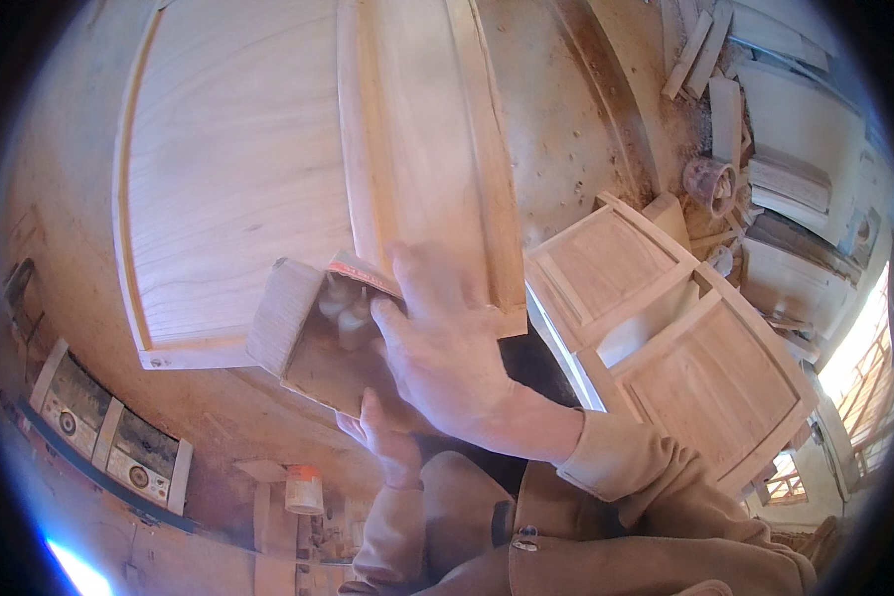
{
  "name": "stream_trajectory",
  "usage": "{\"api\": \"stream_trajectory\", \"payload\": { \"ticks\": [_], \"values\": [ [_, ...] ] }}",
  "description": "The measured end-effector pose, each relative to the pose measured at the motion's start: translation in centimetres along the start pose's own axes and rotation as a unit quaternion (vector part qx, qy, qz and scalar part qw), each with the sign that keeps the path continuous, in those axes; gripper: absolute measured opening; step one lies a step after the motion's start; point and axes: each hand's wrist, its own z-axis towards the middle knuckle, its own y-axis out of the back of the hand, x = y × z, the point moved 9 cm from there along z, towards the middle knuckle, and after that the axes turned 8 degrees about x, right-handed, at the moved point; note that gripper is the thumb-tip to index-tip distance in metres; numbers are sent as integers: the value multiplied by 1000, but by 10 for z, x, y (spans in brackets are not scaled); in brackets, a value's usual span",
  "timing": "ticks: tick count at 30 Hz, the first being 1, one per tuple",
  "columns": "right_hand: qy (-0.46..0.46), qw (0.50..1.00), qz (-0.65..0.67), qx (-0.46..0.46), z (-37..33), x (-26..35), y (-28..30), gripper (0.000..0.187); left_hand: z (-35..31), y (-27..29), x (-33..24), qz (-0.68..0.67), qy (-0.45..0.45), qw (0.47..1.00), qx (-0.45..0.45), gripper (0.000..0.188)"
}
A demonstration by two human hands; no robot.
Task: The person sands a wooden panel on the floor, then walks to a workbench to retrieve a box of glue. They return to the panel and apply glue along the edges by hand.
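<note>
An open cardboard box (pixel 333 363) is tilted in front of me, over the near edge of a wooden panel. Inside it, partly in shadow, are white plastic bottles (pixel 348 313) with narrow nozzles. My left hand (pixel 382 442) holds the box from its near lower side, most of the fingers hidden behind it. Over the right rim lies my right hand (pixel 447 358), with thumb and index finger on either side of the box edge; the other fingers are hidden. The pale framed wooden panel (pixel 238 169) lies flat beyond the box.
At right stands a wooden cabinet frame (pixel 705 368) with inset panels. Farther right are a dusty bucket (pixel 710 186) and wood offcuts (pixel 700 55). Lower left are an orange-and-white can (pixel 304 490) and dark equipment with round speaker-like parts (pixel 104 427).
</note>
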Motion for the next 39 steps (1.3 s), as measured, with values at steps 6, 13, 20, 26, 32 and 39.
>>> {"api": "stream_trajectory", "payload": {
  "ticks": [6,13,20,26,32,39],
  "values": [
    [-50,994,92,3,-3,-11,-18,20,0,-2,-5,96,-51,994,13,55],
    [-13,986,163,-18,-2,-4,-10,19,14,12,14,18,-86,994,67,49],
    [78,883,463,9,-32,-22,36,17,8,29,1,238,-262,933,67,46],
    [-114,852,510,19,-74,-122,53,21,8,41,-17,306,-317,898,0,37],
    [-180,909,360,109,-112,-173,12,29,22,54,-5,137,-265,953,54,39],
    [-200,917,325,113,-127,-175,-1,29,22,53,-1,147,-263,951,69,40]
  ]
}}
